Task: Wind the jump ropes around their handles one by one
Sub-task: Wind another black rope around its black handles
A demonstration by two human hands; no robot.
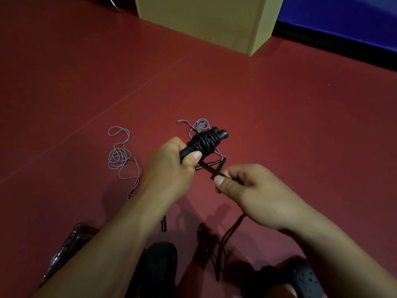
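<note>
Black jump rope (205,141): most of its cord is coiled in tight turns around the two black handles (217,134), which lie side by side, held above the red floor (86,82). My left hand (171,166) grips the near end of the handles, fingers curled round them, thumb pressed against the lowest turns. My right hand (255,190) pinches the loose cord (209,168) between thumb and forefinger, just right of and below the bundle; the cord runs taut from the coil to the pinch. The remaining tail (227,235) hangs from under my right hand towards the floor between my feet.

Grey rope (119,157): lies unwound in loose loops on the floor, left of my left hand. A second tangle of grey cord (200,124) sits just behind the bundle, with thin dark handles (222,164) partly hidden beneath my hands. One short black handle (164,224) lies on the floor near my left forearm.

Black perforated shoes (161,265) at bottom edge. Cardboard box (204,20) stands well beyond, beside a blue mat (343,16).
</note>
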